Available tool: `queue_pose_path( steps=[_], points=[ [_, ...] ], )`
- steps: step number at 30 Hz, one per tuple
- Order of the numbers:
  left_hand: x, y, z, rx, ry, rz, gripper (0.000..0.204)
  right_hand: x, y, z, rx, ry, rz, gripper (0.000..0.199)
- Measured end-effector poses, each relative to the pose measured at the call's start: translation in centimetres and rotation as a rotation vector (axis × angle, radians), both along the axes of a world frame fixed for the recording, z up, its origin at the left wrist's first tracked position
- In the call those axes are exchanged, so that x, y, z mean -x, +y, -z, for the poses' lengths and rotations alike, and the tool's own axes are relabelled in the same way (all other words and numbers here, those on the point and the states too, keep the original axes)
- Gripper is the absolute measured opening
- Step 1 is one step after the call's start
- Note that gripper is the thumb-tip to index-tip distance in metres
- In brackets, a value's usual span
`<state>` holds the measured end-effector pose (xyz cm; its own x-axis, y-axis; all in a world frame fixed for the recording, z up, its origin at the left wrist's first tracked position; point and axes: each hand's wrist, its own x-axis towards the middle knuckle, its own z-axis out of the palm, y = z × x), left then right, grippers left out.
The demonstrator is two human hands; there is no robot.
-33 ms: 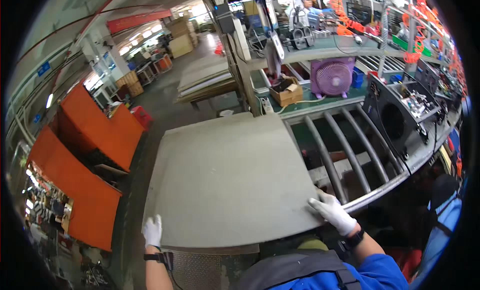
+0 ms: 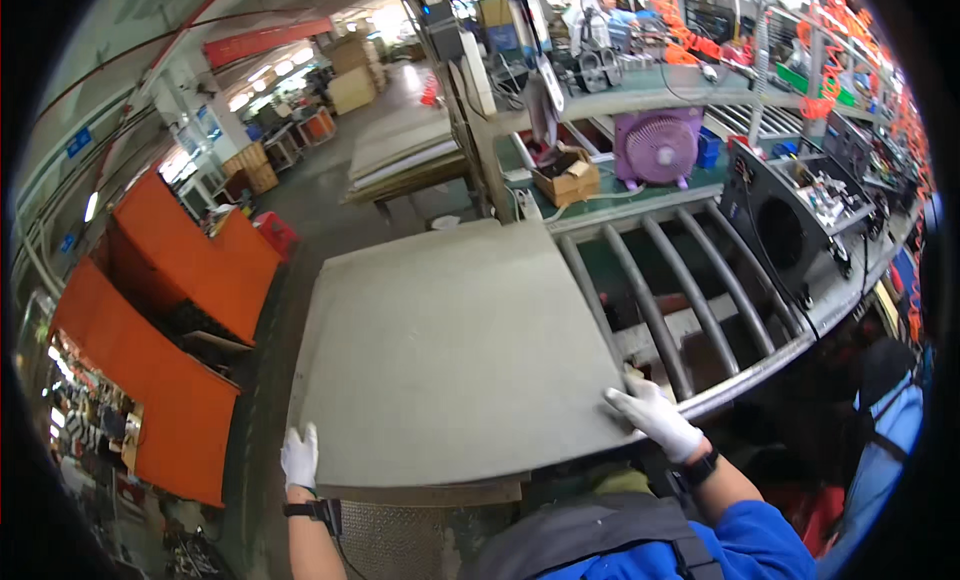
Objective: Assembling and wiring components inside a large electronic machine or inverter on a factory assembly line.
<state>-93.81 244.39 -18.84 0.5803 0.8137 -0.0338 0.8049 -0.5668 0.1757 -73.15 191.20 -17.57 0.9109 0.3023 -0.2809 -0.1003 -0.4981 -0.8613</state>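
Observation:
A large flat grey-beige board (image 2: 450, 360) lies in front of me, its right edge beside the metal rollers. My left hand (image 2: 299, 458), in a white glove, grips the board's near left corner, its fingers partly hidden along the edge. At the near right corner, my right hand (image 2: 655, 420), gloved in white too, is closed on the edge with the thumb on top and the other fingers mostly out of sight. Under the near edge, a strip of another board or surface (image 2: 440, 496) shows.
A roller conveyor (image 2: 665, 310) runs off to the right, carrying a black speaker-like cabinet (image 2: 785, 225). Behind it stand a purple fan (image 2: 657, 150) and an open cardboard box (image 2: 570, 182). Orange panels (image 2: 160, 360) stand on the left. More stacked boards (image 2: 410, 155) lie farther back.
The board has slid slightly left with both hands on it, uncovering more of the roller beside its right edge. The whole view has shifted a little.

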Motion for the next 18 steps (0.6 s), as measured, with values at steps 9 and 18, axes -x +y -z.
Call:
queue_pose_path(
  steps=[9, 18],
  points=[
    [-8.5, -7.5, 10.5, -0.114, 0.368, 0.342, 0.076, 10.9, -5.8, 7.8, 0.345, 0.361, 0.066, 0.041],
    [-8.6, -6.1, 10.8, 0.065, 0.261, 0.415, 0.073, 40.9, -32.5, 25.5, 1.025, 0.834, 0.604, 0.037]
  ],
)
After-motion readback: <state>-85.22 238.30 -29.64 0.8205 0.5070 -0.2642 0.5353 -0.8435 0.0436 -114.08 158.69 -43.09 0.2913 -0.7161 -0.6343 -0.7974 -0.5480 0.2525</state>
